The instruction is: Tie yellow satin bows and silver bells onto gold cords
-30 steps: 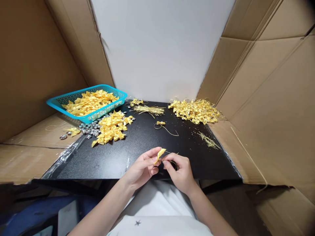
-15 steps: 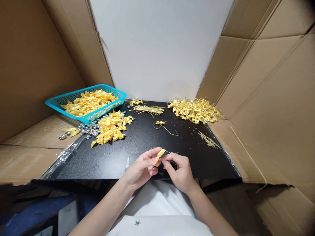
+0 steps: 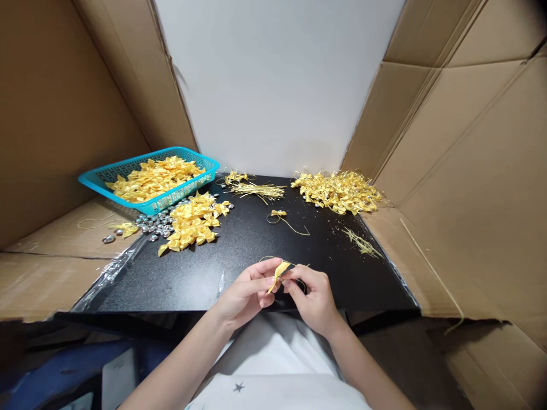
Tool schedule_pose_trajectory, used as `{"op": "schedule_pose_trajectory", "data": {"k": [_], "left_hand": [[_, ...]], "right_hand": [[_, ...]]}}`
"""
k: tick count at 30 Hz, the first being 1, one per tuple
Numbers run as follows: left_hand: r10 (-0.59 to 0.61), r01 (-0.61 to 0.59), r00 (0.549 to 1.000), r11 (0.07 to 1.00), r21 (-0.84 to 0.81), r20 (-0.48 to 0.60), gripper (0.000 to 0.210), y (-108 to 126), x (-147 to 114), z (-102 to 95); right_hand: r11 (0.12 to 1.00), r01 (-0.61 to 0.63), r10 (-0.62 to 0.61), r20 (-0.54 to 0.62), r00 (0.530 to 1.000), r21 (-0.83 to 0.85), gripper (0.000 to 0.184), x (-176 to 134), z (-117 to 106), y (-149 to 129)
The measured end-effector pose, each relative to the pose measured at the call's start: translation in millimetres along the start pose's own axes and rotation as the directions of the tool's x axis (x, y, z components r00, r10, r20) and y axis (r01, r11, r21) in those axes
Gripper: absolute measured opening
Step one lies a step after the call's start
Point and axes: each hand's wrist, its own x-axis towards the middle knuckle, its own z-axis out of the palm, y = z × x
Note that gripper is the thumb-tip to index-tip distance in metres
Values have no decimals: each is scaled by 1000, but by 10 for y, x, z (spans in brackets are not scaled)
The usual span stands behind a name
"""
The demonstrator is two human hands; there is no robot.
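Observation:
Near the table's front edge, my left hand point(image 3: 248, 287) pinches a yellow ribbon bow point(image 3: 278, 274) between thumb and fingers. The bow is tilted, one end pointing up. Close against it, my right hand point(image 3: 311, 293) has thumb and forefinger pressed together on a thin gold cord point(image 3: 304, 283), part of which loops out beside the fingers and behind the bow. The fingertips hide where cord and bow meet. Beyond my hands lies a bow with a cord tied on it point(image 3: 278, 213).
A blue basket point(image 3: 149, 203) of yellow bows stands at the back left. Before it lie silver beads point(image 3: 160, 225) and loose bows point(image 3: 192, 223). Cut gold cords point(image 3: 258, 191) lie mid-back, corded bows point(image 3: 337, 192) at the back right, cord scraps point(image 3: 362, 243) at right. Cardboard walls point(image 3: 470, 131) flank the black table point(image 3: 171, 279).
The bow has turned slightly and sits a little lower and more to the right in my left fingers. More of the cord loop shows behind my left hand. My right hand is nearly still.

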Motion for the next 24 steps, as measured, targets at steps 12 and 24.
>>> {"op": "schedule_pose_trajectory", "data": {"k": [12, 24], "left_hand": [[18, -19, 1000, 997, 75, 15, 32, 14, 12, 52], [285, -217, 942, 920, 325, -176, 36, -44, 41, 106]], "right_hand": [[997, -50, 50, 1, 999, 51, 15, -9, 21, -10], [997, -67, 56, -216, 975, -45, 8, 6, 7, -23]]}}
